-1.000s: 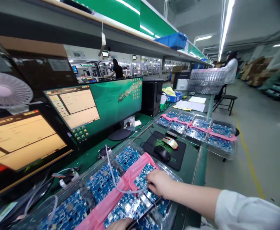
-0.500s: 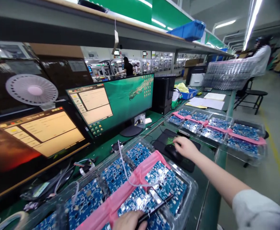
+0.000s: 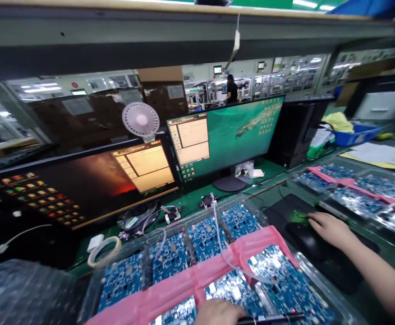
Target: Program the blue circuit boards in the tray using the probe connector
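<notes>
At the bottom edge, my left hand (image 3: pixel 219 312) is closed around a slim black pen-like tool (image 3: pixel 272 318), which points right across the circuit boards. Beneath it is a clear plastic tray (image 3: pixel 305 264) of blue circuit boards (image 3: pixel 171 257), crossed by a pink strip (image 3: pixel 180 282). A thin white cable (image 3: pixel 219 234) loops over the boards. My right hand (image 3: pixel 332 231) is at the right side of a black computer mouse (image 3: pixel 306 239), fingers loosely bent at its edge and most of the mouse uncovered. Under both lies a dark mouse pad (image 3: pixel 344 271).
Two monitors (image 3: pixel 227 135) (image 3: pixel 82 180) stand behind the tray, with a small fan (image 3: pixel 141 119) above. A second tray of boards (image 3: pixel 356 198) sits to the right. Bubble wrap (image 3: pixel 25 293) and a tape roll (image 3: pixel 104 253) are at left. A shelf (image 3: pixel 116 38) crosses overhead. One person (image 3: pixel 231 90) is far behind.
The view has swung left, bringing the bubble wrap and more of the left monitor in. My right hand has shifted slightly toward the mouse's right edge; my left hand keeps the black tool.
</notes>
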The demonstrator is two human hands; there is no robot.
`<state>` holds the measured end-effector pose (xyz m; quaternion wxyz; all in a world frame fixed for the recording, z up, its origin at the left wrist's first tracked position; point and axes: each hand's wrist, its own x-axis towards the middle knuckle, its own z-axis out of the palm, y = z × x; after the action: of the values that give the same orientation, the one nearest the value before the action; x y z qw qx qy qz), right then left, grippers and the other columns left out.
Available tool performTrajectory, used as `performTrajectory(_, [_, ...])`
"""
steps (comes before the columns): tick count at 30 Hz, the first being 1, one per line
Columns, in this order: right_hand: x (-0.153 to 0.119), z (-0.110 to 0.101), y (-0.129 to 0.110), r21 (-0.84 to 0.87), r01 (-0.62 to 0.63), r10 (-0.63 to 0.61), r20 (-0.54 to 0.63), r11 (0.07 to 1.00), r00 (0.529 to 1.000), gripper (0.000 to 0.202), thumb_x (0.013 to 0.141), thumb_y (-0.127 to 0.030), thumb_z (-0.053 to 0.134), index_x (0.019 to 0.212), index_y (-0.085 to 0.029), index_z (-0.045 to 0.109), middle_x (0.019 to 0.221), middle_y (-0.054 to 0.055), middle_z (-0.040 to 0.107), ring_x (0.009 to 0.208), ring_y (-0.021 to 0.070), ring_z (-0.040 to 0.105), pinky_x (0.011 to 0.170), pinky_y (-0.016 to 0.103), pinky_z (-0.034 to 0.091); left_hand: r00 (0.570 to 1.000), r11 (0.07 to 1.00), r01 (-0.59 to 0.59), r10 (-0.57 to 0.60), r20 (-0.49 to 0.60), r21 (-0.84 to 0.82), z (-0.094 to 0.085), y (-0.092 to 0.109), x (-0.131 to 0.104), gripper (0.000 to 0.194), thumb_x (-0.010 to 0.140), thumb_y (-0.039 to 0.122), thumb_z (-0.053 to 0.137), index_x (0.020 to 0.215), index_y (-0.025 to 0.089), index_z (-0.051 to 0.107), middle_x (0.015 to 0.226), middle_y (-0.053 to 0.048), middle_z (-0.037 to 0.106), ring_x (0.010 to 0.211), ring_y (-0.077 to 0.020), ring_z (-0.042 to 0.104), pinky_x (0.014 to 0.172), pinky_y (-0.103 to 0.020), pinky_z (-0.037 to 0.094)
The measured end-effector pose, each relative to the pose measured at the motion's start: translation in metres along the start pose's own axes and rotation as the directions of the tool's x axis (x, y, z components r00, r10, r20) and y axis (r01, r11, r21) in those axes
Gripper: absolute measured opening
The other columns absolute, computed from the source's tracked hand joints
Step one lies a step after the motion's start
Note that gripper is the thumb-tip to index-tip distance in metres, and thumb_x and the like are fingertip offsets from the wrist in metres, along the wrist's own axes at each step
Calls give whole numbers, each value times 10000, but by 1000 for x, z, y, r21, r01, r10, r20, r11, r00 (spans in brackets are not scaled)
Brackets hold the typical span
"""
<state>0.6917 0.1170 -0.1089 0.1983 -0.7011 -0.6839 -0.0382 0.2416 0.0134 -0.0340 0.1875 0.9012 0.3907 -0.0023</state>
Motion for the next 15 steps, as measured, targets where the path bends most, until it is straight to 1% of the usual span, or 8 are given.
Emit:
performTrajectory(3, [2, -2, 1, 7, -16, 16, -12, 1000, 1000, 463, 734, -513, 310, 832, -178, 615, 923, 65, 581, 913, 255, 514, 819, 410, 402, 1000, 1000, 10, -10, -29, -9, 6, 1, 1, 205, 727, 435, 575, 855, 292, 649, 766, 20, 686, 703, -172, 628, 638, -233, 445])
performTrajectory(6, [6, -17, -16, 23, -20, 22, -84, 1000, 996, 433, 767, -491, 328, 887, -169, 592, 959, 100, 563, 917, 255, 511, 816, 391, 397, 997, 1000, -10, 8, -76, -16, 11, 0, 0, 225, 717, 465, 572, 841, 292, 646, 752, 27, 685, 686, -169, 624, 629, -237, 438])
performTrajectory(8, [6, -34, -44, 58, -7, 16, -157, 998, 987, 425, 788, -477, 332, 932, -155, 569, 967, 112, 555, 915, 250, 508, 819, 383, 391, 994, 1000, -16, 15, -106, -11, 15, -2, -1, 234, 715, 479, 566, 831, 291, 641, 738, 30, 683, 673, -167, 620, 612, -237, 431])
performTrajectory(10, [-1, -53, -85, 102, 57, -38, -178, 993, 983, 414, 806, -470, 335, 972, -155, 546, 960, 88, 556, 899, 225, 513, 801, 362, 408, 987, 999, -29, 25, -158, -22, 16, -3, -3, 248, 728, 499, 540, 821, 290, 635, 710, 34, 677, 650, -157, 613, 597, -233, 420])
performTrajectory(11, [-7, -63, -111, 128, 118, -97, -163, 985, 982, 382, 820, -453, 341, 989, -174, 540, 973, 63, 552, 907, 198, 510, 801, 328, 414, 979, 998, -48, 39, -202, -40, 16, -3, -5, 278, 743, 523, 504, 819, 287, 630, 690, 35, 672, 635, -149, 606, 591, -231, 414])
performTrajectory(12, [-16, -72, -137, 194, 253, -238, -99, 948, 966, 333, 844, -400, 348, 1008, -177, 535, 1000, 63, 540, 925, 186, 501, 810, 314, 408, 964, 995, -73, 55, -261, -61, 15, -2, -6, 331, 764, 553, 444, 822, 281, 623, 673, 33, 665, 623, -142, 599, 587, -230, 408])
performTrajectory(14, [-36, -84, -190, 331, 490, -528, 31, 806, 848, 293, 845, -343, 415, 1082, -195, 503, 1038, 64, 515, 965, 179, 472, 831, 300, 385, 908, 987, -135, 86, -410, -92, 10, 1, -10, 466, 810, 589, 278, 825, 259, 607, 654, 23, 650, 612, -128, 585, 581, -229, 394])
performTrajectory(15, [-47, -87, -213, 398, 537, -614, 90, 744, 784, 305, 830, -347, 460, 1095, -200, 490, 1026, 60, 514, 947, 172, 473, 807, 282, 390, 873, 982, -164, 101, -478, -93, 7, 3, -11, 524, 824, 589, 200, 821, 247, 597, 651, 19, 643, 607, -122, 579, 574, -227, 388])
